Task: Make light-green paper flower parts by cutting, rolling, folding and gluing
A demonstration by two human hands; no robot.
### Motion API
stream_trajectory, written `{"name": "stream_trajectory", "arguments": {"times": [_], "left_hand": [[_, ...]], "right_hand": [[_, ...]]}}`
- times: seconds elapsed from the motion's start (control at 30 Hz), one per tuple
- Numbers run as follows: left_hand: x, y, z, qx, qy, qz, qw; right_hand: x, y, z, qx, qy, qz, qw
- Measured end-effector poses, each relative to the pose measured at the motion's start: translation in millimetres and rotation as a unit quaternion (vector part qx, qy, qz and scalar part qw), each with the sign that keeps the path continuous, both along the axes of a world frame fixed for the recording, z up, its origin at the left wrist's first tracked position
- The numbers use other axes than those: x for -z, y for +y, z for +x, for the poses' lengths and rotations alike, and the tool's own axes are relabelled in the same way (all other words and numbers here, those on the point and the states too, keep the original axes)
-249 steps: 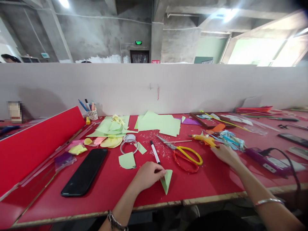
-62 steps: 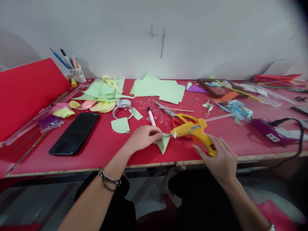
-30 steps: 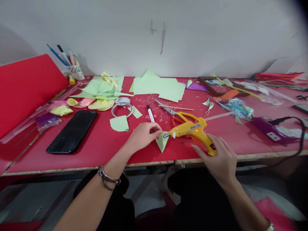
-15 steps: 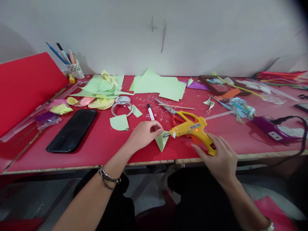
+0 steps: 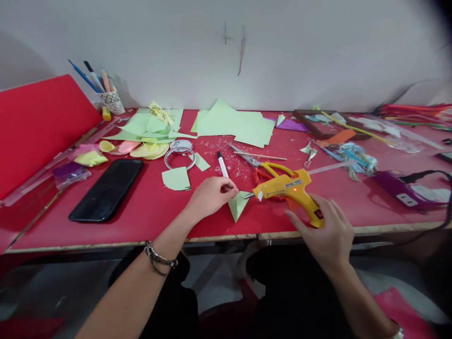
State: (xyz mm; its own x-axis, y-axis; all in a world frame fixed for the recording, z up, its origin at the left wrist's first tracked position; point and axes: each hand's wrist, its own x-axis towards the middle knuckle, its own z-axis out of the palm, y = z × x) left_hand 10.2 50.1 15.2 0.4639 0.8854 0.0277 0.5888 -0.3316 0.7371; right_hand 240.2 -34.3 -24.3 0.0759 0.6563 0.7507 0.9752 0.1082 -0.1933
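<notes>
Near the table's front edge, my left hand pinches the upper end of a small folded piece of light green paper, whose point faces me. My right hand is wrapped round the handle of a yellow hot glue gun. Its metal nozzle touches or almost touches the paper's upper right edge, and a small orange light glows on its body. A clear glue stick juts from the gun's rear. Just beyond my left fingers lies a white marker with a black cap.
Scissors and yellow-handled pliers lie behind the glue gun. A black phone, a tape roll and green paper sheets are on the red table. At right sits a purple power socket with a black cable.
My right hand has drawn the glue gun slightly to the right, its nozzle moving from over the paper to its edge. My left hand keeps its pinch on the paper.
</notes>
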Motion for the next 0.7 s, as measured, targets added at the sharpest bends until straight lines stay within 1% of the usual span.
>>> {"name": "stream_trajectory", "arguments": {"times": [0.3, 0.7], "left_hand": [[0.1, 1.5, -0.1, 0.009, 0.006, -0.014, 1.000], [-0.7, 1.0, 0.0, 0.003, 0.010, -0.018, 1.000]], "right_hand": [[-1.3, -0.4, -3.0, 0.010, 0.034, -0.023, 0.999], [3.0, -0.4, -5.2, 0.013, -0.041, -0.009, 0.999]]}}
